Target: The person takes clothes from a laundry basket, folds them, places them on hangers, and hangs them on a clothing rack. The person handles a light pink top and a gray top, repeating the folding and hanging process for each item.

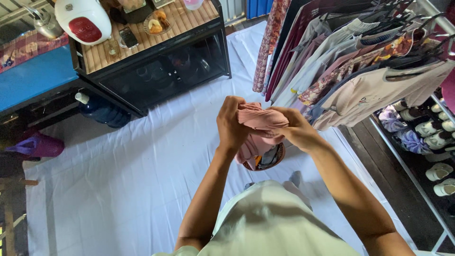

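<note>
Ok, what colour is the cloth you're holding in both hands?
The cloth is a plain dusty pink, gripped by the left hand and right hand; head view.

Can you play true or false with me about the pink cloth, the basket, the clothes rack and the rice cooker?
1. Both hands, left hand and right hand, hold the pink cloth. True.
2. The basket stands on the cabinet. False: it sits on the white sheet below the hands.
3. Clothes hang on a rack at the right. True.
4. The rice cooker is blue. False: it is white and red.
</note>
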